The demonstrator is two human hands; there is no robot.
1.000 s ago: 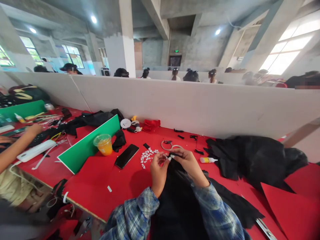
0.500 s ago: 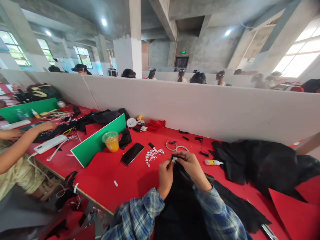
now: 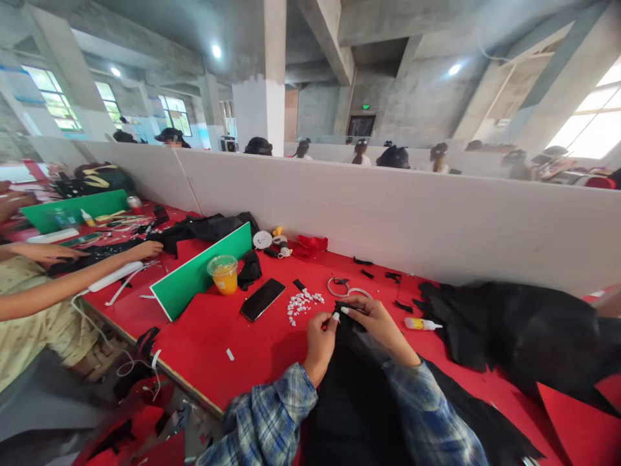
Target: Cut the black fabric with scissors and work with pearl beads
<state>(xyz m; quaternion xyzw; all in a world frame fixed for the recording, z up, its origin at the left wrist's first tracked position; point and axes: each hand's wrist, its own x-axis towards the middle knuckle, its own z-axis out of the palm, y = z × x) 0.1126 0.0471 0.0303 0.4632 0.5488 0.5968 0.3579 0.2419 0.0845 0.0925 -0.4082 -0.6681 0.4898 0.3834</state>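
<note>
Both hands (image 3: 352,323) pinch black fabric (image 3: 359,395); grip detail unclear.

No words or numbers can be read here. A small green sign (image 3: 365,107) glows above the dark doorway (image 3: 359,125) far back in the room, but its letters are too tiny to make out. The little glue bottle (image 3: 420,324) on the red tabletop (image 3: 213,330) shows no label I can read.

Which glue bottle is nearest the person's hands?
The small yellow-capped glue bottle, lying on its side on the red table just beyond the right hand. The other glue bottle stands far left by the green divider.
</note>
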